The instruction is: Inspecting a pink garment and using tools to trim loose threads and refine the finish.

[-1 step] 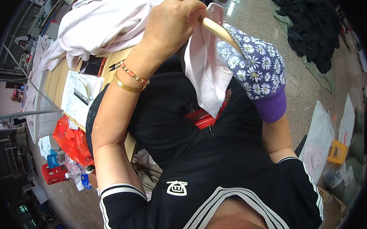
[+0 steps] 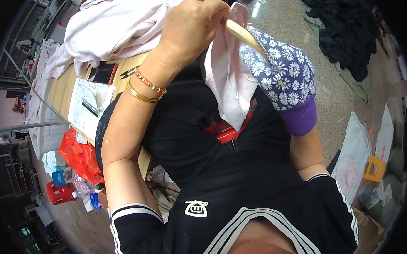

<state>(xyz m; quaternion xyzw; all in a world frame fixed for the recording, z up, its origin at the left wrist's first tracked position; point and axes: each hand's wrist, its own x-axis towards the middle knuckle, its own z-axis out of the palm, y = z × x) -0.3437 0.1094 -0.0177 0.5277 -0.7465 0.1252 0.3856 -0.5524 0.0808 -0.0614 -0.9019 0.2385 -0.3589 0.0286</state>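
My bare left hand [image 2: 192,26], with bracelets at its wrist, is closed around the upper end of a pale wooden stick [image 2: 241,34]. The stick slants down to the right, against my right sleeve cover [image 2: 290,69], which is purple with white daisies and a purple cuff. My right hand is hidden beyond that cover, so its fingers do not show. A pale pink ribbed cloth [image 2: 228,76] hangs beside the stick, over my lap. Whether my left fingers pinch this cloth too, I cannot tell. Something red [image 2: 226,135] lies on my lap below it.
Pale pink garments [image 2: 117,25] are heaped on the wooden table [image 2: 62,93] at left, near a phone [image 2: 102,72], pens [image 2: 129,72] and papers [image 2: 84,110]. A red plastic bag [image 2: 79,155] sits below. Black cloth [image 2: 346,33] lies on the floor at far right.
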